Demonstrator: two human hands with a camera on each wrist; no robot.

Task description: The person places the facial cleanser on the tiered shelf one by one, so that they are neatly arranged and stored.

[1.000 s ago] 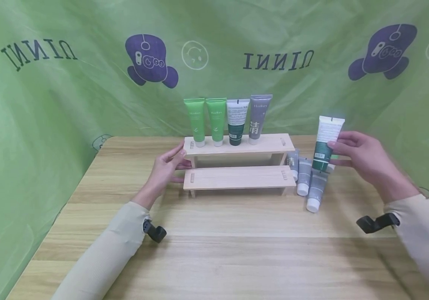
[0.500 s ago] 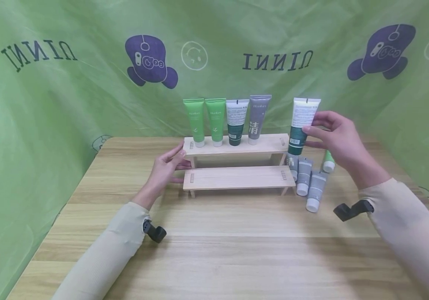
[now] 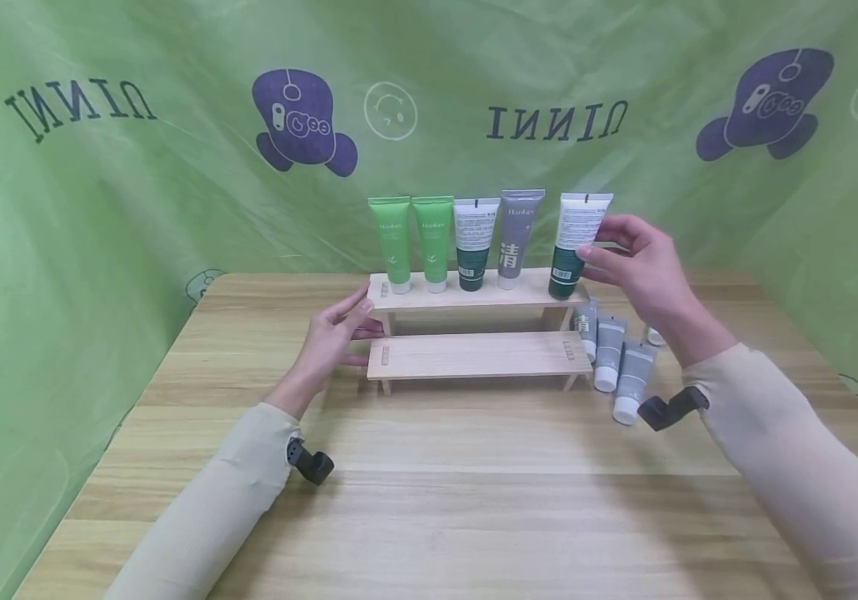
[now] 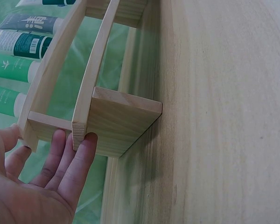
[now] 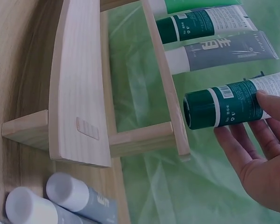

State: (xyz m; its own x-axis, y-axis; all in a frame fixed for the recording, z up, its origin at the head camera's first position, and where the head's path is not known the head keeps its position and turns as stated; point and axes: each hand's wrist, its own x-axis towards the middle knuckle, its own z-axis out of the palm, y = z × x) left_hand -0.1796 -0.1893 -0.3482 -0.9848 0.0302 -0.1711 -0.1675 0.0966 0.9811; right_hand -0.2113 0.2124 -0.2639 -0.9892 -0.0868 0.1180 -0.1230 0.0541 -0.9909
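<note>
My right hand [image 3: 646,262] pinches a white and dark green squeeze tube [image 3: 581,225], upright with its cap down, over the right end of a two-tier wooden rack [image 3: 474,357]. In the right wrist view a narrow gap shows between the tube's green cap [image 5: 199,109] and the upper board [image 5: 165,79]. My left hand [image 3: 327,337] holds the rack's left end, thumb at the upper board and other fingertips against the board ends. On the upper tier stand two green tubes [image 3: 391,242], a white and green tube [image 3: 472,242] and a grey-purple tube [image 3: 519,237].
Several grey tubes with white caps [image 3: 609,350] lie on the wooden table [image 3: 429,508], beside the rack's right end. Another white cap [image 3: 655,337] shows partly behind my right forearm. A green printed curtain [image 3: 429,167] hangs close behind the table.
My right hand has carried the white and green tube leftward and up from above the lying tubes, then lowered it over the upper tier's right end. My left hand has stayed at the rack.
</note>
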